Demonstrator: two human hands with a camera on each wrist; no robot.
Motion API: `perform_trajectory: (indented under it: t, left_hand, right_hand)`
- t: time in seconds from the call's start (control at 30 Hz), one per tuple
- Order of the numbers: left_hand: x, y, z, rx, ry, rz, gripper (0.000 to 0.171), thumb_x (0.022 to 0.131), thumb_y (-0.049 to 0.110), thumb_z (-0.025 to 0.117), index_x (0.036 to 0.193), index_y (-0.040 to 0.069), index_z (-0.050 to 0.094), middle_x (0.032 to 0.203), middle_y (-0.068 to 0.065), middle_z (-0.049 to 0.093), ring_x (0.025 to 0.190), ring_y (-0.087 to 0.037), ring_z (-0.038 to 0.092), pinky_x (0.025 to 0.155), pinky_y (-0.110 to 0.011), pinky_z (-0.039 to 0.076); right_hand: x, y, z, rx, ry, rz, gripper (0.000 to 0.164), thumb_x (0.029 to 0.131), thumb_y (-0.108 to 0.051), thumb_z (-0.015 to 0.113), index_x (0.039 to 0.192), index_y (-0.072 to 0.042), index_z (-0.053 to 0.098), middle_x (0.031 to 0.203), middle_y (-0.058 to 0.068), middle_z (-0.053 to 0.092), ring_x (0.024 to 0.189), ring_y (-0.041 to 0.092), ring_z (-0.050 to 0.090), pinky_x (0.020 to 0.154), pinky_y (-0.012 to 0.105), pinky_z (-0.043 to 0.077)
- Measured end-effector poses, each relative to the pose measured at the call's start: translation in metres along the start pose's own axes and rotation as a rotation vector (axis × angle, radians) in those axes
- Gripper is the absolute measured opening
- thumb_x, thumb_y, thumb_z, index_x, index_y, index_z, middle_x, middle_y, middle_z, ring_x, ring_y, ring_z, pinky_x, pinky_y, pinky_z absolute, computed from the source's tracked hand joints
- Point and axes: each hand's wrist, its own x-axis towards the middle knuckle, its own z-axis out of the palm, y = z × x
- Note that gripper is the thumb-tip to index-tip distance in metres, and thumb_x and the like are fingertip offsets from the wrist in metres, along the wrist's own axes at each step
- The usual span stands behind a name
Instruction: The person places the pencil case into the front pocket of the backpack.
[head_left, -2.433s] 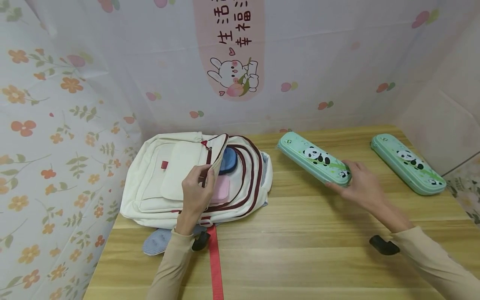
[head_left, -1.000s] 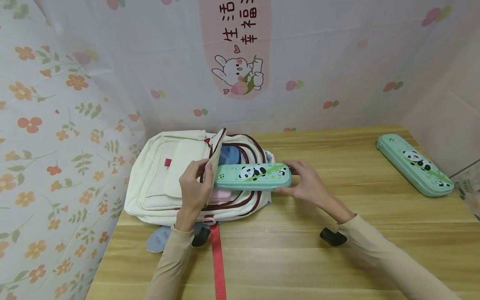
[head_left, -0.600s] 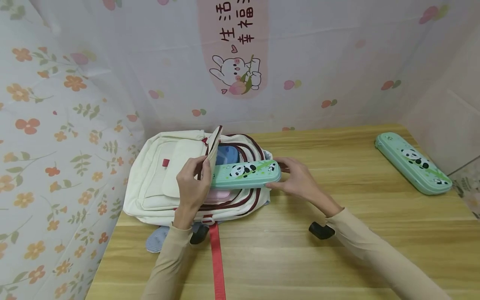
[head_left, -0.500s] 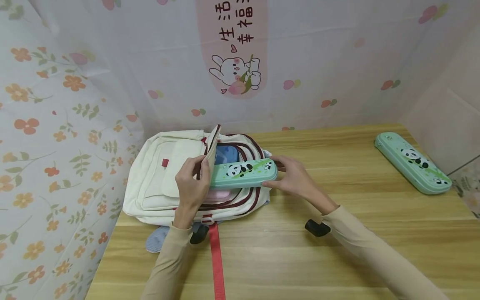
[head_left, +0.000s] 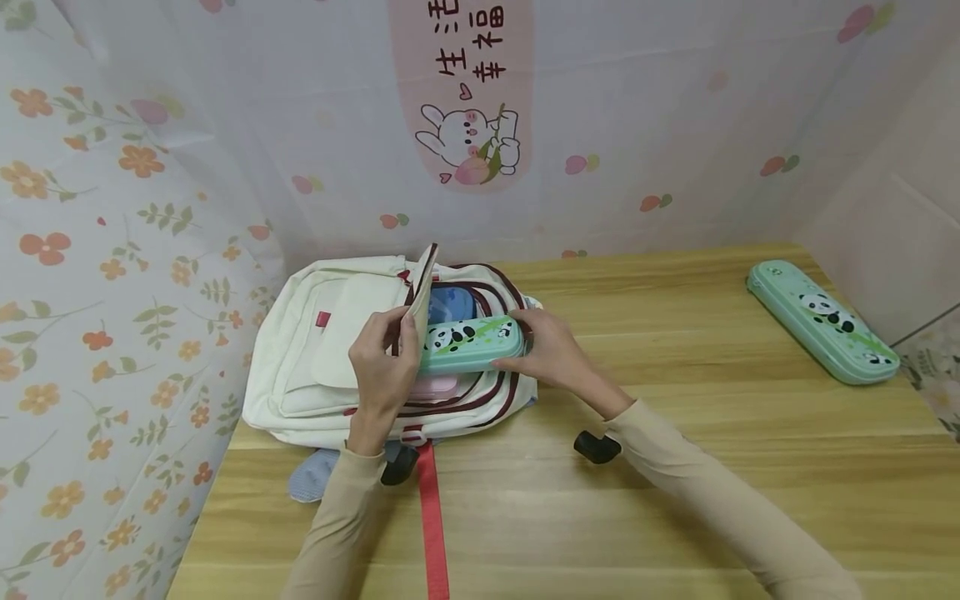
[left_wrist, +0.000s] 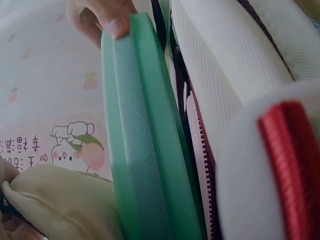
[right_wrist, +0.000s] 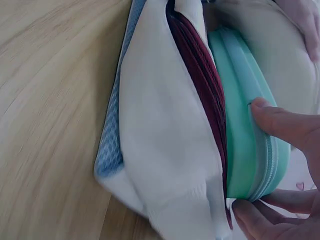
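"What has the person got hold of?"

"The left hand [head_left: 384,367] pinches the raised pocket flap [head_left: 422,293] of a cream backpack [head_left: 296,337]. The right hand [head_left: 553,354] grasps one end of a mint-green panda pencil case [head_left: 476,347], thumb on one side, fingers on the other."

"Where does that case sit?"

"At the open pocket, its left end hidden behind the flap, its held end out in view. A blue case [head_left: 452,305] shows just beyond it, and a pink box [head_left: 437,386] peeks out on the near side."

"Anything else on the bench [head_left: 675,533]?"

"A second panda pencil case [head_left: 823,323] lies well apart, toward the right end, and a red strap [head_left: 432,525] trails from the backpack."
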Motion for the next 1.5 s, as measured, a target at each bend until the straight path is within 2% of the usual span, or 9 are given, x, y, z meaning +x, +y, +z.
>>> perform_trajectory:
  t: [0.17,0.27,0.6,0.87,1.2,1.43,1.5]
  left_hand:
    - [0.001,0.0,0.002,-0.007,0.006,0.002,0.013,0.092,-0.001,0.065,0.1,-0.005,0.074,0.078,-0.018,0.067,0.061,-0.018,0.054,0.06,-0.015,0.04]
    - [0.0,-0.001,0.004,-0.018,0.002,-0.002,0.013,0.093,0.0,0.064,0.101,-0.005,0.074,0.079,-0.018,0.067,0.06,-0.017,0.053,0.059,-0.015,0.04]
    - [-0.001,0.0,0.005,-0.015,-0.007,-0.015,0.015,0.094,0.001,0.063,0.101,-0.006,0.073,0.08,-0.018,0.067,0.061,-0.017,0.055,0.062,-0.01,0.04]
    - [-0.003,0.0,0.005,-0.019,-0.001,-0.026,0.015,0.094,0.002,0.063,0.101,-0.006,0.073,0.079,-0.018,0.066,0.062,-0.017,0.055,0.063,-0.009,0.041]
    - [-0.003,-0.003,0.003,-0.023,0.002,-0.042,0.015,0.094,0.003,0.063,0.102,-0.006,0.073,0.081,-0.019,0.068,0.061,-0.017,0.055,0.062,-0.009,0.041]
    - [-0.006,-0.002,0.0,-0.018,-0.002,-0.046,0.015,0.094,0.003,0.063,0.102,-0.006,0.073,0.08,-0.019,0.067,0.061,-0.017,0.055,0.062,-0.009,0.041]
    - [-0.006,-0.002,-0.001,-0.012,-0.001,-0.05,0.015,0.094,0.003,0.063,0.101,-0.006,0.073,0.08,-0.018,0.067,0.061,-0.017,0.055,0.063,-0.009,0.041]
  right_hand:
    - [0.009,-0.008,0.011,-0.032,-0.03,-0.023,0.083,0.075,-0.035,0.09,0.138,0.007,0.056,0.137,0.023,0.061,0.127,0.037,0.057,0.107,0.049,0.047]
    - [0.014,-0.014,0.017,-0.029,-0.043,-0.03,0.082,0.076,-0.035,0.09,0.137,0.008,0.056,0.138,0.023,0.061,0.13,0.037,0.056,0.109,0.05,0.044]
    - [0.024,-0.034,0.041,-0.009,-0.048,0.007,0.078,0.074,-0.029,0.091,0.134,0.007,0.057,0.128,0.021,0.065,0.117,0.034,0.061,0.101,0.045,0.05]
    - [0.027,-0.041,0.052,0.002,-0.049,0.023,0.08,0.074,-0.029,0.092,0.135,0.007,0.055,0.131,0.022,0.063,0.119,0.035,0.06,0.103,0.046,0.049]
    - [0.02,-0.032,0.045,0.003,-0.064,-0.016,0.081,0.078,-0.03,0.089,0.14,0.007,0.052,0.139,0.023,0.058,0.132,0.036,0.054,0.112,0.048,0.043]
    - [0.009,-0.021,0.029,-0.01,-0.012,-0.033,0.077,0.079,-0.029,0.088,0.138,0.007,0.054,0.128,0.021,0.065,0.109,0.032,0.063,0.098,0.048,0.049]
    - [0.005,-0.018,0.023,-0.007,0.012,-0.04,0.075,0.08,-0.027,0.087,0.138,0.007,0.055,0.128,0.022,0.064,0.108,0.033,0.063,0.097,0.048,0.049]
